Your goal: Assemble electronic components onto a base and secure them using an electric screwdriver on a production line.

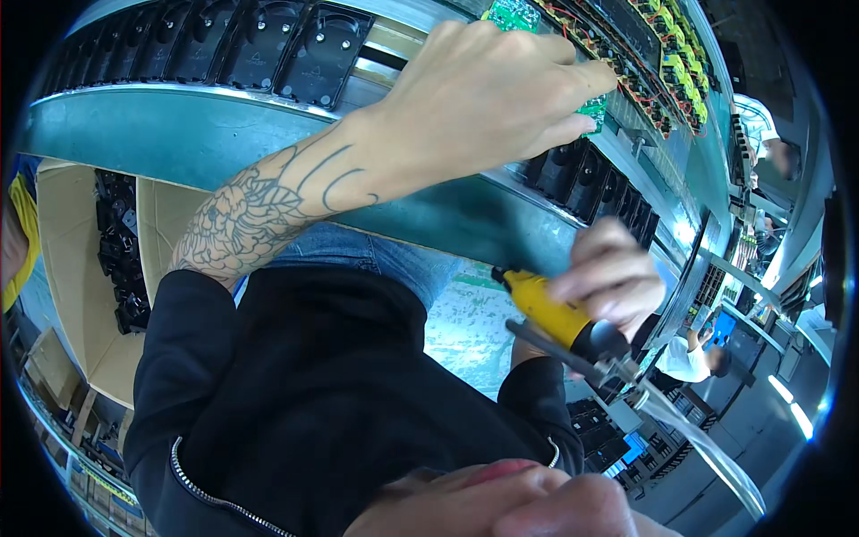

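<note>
My left hand (501, 94) reaches across to the far side of the bench, its fingers curled over a green circuit board (514, 14). The board shows at the top of the hand and below the fingertips; its middle is hidden. Nearer to me on the right, my right hand (613, 277), blurred by motion, is closed around a yellow air tool (541, 304). This tool has a dark tip pointing to the left, a dark bar alongside, and a metal fitting with a clear hose (702, 443) at its rear.
Black plastic housings (322, 54) stand in a row along the conveyor line, with several more (582, 183) beyond my left hand. Racked wired parts with yellow pieces (676, 67) lie at the far right. A cardboard box (67, 259) holds black parts. Other people (684, 358) work at the right.
</note>
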The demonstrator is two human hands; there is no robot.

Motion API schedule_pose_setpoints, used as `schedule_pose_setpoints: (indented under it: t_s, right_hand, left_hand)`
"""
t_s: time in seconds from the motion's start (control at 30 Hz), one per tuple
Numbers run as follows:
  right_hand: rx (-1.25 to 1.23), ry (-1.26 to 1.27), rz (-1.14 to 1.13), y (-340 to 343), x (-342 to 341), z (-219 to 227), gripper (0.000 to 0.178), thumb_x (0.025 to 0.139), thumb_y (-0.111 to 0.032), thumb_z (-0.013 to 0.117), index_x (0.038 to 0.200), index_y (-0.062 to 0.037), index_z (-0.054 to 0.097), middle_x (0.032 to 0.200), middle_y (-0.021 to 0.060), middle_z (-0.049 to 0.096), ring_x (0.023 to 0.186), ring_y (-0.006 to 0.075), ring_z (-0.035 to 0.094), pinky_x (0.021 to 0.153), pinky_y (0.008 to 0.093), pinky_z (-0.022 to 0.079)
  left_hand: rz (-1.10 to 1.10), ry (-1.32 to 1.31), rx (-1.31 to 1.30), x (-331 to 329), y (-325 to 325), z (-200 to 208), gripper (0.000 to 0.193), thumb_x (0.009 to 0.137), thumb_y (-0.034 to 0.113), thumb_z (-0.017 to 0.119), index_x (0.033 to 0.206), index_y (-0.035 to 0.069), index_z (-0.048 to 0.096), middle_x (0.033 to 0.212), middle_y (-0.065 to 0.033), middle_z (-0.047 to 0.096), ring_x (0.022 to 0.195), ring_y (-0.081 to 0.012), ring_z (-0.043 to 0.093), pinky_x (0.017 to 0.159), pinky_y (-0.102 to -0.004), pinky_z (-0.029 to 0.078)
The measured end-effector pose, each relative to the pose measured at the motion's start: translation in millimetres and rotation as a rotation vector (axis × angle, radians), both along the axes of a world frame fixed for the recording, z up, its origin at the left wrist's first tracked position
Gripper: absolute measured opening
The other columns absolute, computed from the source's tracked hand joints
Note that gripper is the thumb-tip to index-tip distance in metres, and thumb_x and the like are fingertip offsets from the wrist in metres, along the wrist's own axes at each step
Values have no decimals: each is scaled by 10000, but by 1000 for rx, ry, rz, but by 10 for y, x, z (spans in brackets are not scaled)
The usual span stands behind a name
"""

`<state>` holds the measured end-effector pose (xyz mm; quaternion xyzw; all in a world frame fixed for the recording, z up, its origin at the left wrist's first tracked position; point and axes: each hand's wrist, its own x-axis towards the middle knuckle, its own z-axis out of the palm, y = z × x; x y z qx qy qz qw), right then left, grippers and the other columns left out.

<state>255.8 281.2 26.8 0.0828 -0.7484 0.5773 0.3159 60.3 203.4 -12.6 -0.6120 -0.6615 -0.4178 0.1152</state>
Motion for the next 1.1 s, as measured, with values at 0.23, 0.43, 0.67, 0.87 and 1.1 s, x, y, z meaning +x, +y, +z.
schedule_pose_setpoints:
  t_s: [0.23, 0.43, 0.67, 0.87, 1.1]
  right_hand:
    - [235, -39, 432, 75, 19, 43, 495, 673, -395, 853, 1014, -112, 632, 911, 71, 571, 567, 134, 496, 469, 229, 391]
    - [103, 177, -685, 533, 81, 80, 273, 724, -112, 669, 975, -48, 585, 895, 140, 634, 767, 226, 634, 711, 297, 523]
    - [211, 105, -949, 576, -239, -103, 263, 707, -42, 610, 963, -29, 551, 851, 173, 665, 775, 248, 650, 824, 364, 515]
    - [257, 39, -905, 575, -269, -124, 261, 700, -11, 596, 955, -30, 541, 832, 167, 665, 746, 244, 642, 836, 366, 511]
    - [229, -33, -872, 643, -180, -142, 268, 698, 16, 584, 958, -29, 536, 820, 159, 660, 729, 227, 629, 819, 356, 508]
  left_hand:
    - [2, 10, 31, -22, -25, -28, 140, 802, 240, 736, 870, 140, 665, 695, 15, 629, 422, -128, 501, 370, -273, 364]
    - [-10, -1, 47, 49, -6, 23, 147, 816, 251, 731, 909, 155, 669, 708, 28, 622, 431, -108, 487, 382, -263, 358]
    - [1, 17, -7, 29, -29, -4, 218, 839, 278, 727, 1023, 166, 695, 750, 43, 601, 442, -114, 450, 403, -265, 332]
    - [9, 5, -44, 50, -71, 155, 301, 845, 294, 736, 1121, 175, 711, 794, 40, 593, 477, -116, 441, 426, -278, 313]
    - [-21, -33, -60, 33, -52, 144, 268, 861, 284, 717, 1096, 158, 689, 784, 29, 582, 479, -114, 430, 431, -277, 321]
